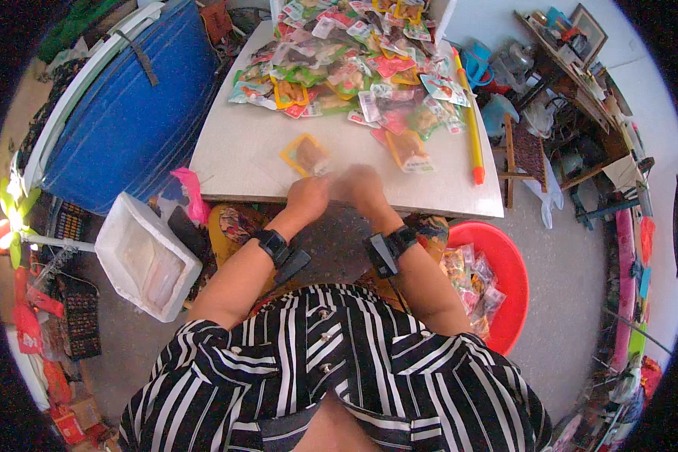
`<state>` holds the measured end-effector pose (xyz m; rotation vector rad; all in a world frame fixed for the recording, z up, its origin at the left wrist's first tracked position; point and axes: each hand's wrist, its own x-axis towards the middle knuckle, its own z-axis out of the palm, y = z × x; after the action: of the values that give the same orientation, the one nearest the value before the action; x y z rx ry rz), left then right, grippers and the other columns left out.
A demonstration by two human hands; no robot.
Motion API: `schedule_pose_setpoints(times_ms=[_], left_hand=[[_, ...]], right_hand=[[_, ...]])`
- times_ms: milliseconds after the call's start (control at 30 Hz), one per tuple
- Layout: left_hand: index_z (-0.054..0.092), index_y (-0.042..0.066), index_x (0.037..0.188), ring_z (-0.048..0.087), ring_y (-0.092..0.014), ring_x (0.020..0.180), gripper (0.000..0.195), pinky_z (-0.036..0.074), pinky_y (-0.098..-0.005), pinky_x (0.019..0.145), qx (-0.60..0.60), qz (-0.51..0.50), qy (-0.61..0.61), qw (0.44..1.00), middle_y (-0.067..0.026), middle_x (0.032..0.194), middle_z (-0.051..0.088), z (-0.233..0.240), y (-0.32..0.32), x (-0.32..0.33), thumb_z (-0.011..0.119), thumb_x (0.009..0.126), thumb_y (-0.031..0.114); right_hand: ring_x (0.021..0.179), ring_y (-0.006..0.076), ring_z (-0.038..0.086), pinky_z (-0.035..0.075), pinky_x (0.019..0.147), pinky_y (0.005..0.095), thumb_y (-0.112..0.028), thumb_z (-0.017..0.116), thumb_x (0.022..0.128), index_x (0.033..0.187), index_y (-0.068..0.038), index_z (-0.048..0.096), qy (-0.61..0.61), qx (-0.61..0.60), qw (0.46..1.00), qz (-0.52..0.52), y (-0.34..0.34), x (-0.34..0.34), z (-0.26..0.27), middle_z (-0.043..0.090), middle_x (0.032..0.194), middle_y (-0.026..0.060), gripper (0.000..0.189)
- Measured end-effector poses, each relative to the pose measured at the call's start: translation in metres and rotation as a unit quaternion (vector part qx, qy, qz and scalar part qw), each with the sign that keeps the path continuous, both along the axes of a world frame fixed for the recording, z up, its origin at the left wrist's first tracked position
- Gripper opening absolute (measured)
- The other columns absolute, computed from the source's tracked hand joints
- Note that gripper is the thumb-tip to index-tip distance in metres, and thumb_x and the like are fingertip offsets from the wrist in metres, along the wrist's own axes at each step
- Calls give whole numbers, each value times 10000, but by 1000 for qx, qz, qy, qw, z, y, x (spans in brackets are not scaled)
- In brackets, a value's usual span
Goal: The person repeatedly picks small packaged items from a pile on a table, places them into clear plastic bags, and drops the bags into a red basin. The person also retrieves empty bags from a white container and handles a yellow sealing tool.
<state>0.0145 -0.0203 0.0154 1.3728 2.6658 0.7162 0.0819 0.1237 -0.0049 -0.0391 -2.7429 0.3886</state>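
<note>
My left hand [308,198] is at the front edge of the white table [231,152], its fingers closed at the corner of a yellow-edged food packet [305,153]. Beside it my right hand [361,185] is blurred, and I cannot make out what its fingers hold. To the right of the hands lies another yellow-edged packet [408,150], partly over a pink one. Farther back, a large heap of small sealed food packets [339,68] in green, pink, yellow and pale blue covers the far part of the table.
A yellow tube with orange ends [473,124] lies along the table's right edge. On the floor, a red basin [511,294] with packets stands at right, a white foam box [147,254] at left. Beyond the box is a big blue container [135,113]; a small stool [528,150] is at right.
</note>
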Motion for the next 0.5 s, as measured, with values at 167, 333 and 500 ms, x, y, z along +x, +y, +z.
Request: schedule_pose_setpoints(times_ms=[167,333,500], left_hand=[[527,109,907,537,-348,650,207,415,-452,565,25,7,22,999,-161,692,560,-1,-1,2,433,724,126],[537,98,831,538,-344,626,159,410,-452,551,21,7,49,999,-146,654,560,-2,3,3,424,720,115],[541,93,828,544,-327,619,159,418,-437,551,17,31,51,998,-135,655,567,-2,4,4,424,723,116]], right_hand=[[791,322,501,404,684,390,-129,556,629,842,-63,563,89,-130,981,-110,-1,3,10,531,839,153,223],[959,289,445,358,771,456,-99,527,654,1076,-77,433,44,30,977,-208,50,43,42,450,1045,133,433],[1052,262,377,299,817,516,-131,548,653,1093,-90,407,-4,165,954,-249,79,56,59,416,1102,100,464]])
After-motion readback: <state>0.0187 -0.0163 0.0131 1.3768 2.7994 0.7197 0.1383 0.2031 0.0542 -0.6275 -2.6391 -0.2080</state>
